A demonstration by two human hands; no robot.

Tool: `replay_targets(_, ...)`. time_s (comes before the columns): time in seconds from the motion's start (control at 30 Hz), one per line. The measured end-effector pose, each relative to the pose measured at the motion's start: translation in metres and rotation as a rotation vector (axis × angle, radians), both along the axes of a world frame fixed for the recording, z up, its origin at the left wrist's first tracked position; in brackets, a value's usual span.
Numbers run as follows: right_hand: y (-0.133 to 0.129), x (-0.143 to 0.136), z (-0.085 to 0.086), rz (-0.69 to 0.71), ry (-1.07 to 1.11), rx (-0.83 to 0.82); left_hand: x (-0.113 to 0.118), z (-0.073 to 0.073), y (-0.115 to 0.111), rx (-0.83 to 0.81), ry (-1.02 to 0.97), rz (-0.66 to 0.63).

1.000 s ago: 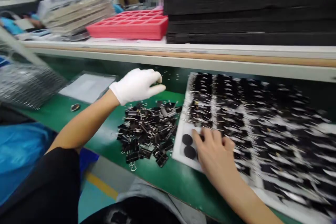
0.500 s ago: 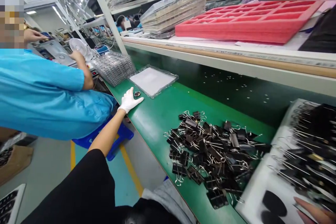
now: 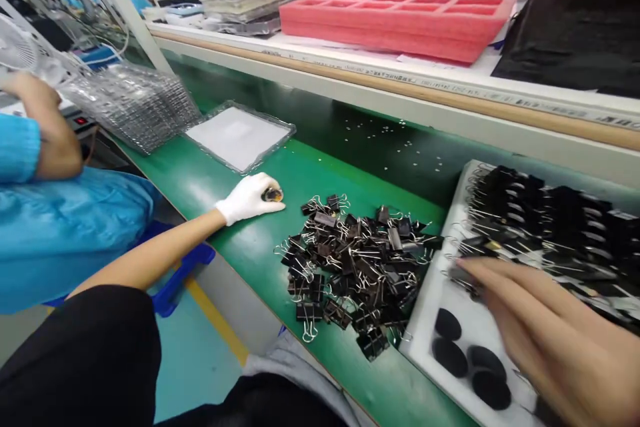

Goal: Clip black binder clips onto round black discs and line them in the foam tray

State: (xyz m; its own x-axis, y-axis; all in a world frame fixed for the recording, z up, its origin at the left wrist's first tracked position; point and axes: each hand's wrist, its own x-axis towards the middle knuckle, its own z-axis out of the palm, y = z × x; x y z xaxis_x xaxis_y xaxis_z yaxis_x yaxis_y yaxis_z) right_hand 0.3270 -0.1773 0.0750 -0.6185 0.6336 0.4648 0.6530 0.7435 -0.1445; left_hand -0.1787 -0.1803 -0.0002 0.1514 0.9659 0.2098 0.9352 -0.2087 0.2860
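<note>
My left hand, in a white glove, is closed on a small round part above the green bench. To its right lies a heap of black binder clips with wire handles. My bare right hand reaches over a white foam tray, its fingertips pinched on a black binder clip. Rows of clips fill the tray's far part, and several black discs lie at its near end.
A clear tray with a white sheet and stacked clear trays stand at the left. A shelf with red foam crosses behind. A person in blue sits at the left.
My left hand has closed on the round part and moved nearer the clip heap. My right hand has come further into view over the foam tray. The camera view has shifted.
</note>
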Motion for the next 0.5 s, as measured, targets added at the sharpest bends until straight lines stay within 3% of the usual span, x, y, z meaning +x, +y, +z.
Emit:
replay_targets(0.1, 0.057, -0.060, 0.010, 0.169, -0.005, -0.037, 0.043, 0.002, 0.060, -0.009, 0.023, -0.041)
replay_targets(0.23, 0.138, -0.145, -0.002, 0.246, -0.074, -0.156, 0.084, 0.004, 0.113, -0.013, 0.065, -0.084)
replay_targets(0.37, 0.182, -0.191, -0.023, 0.359, -0.127, -0.271, 0.096, 0.000, 0.127, 0.007, 0.104, -0.119)
replay_targets(0.5, 0.189, -0.201, -0.040, 0.410, -0.236, -0.281, 0.090, -0.005, 0.125, 0.024, 0.100, -0.147)
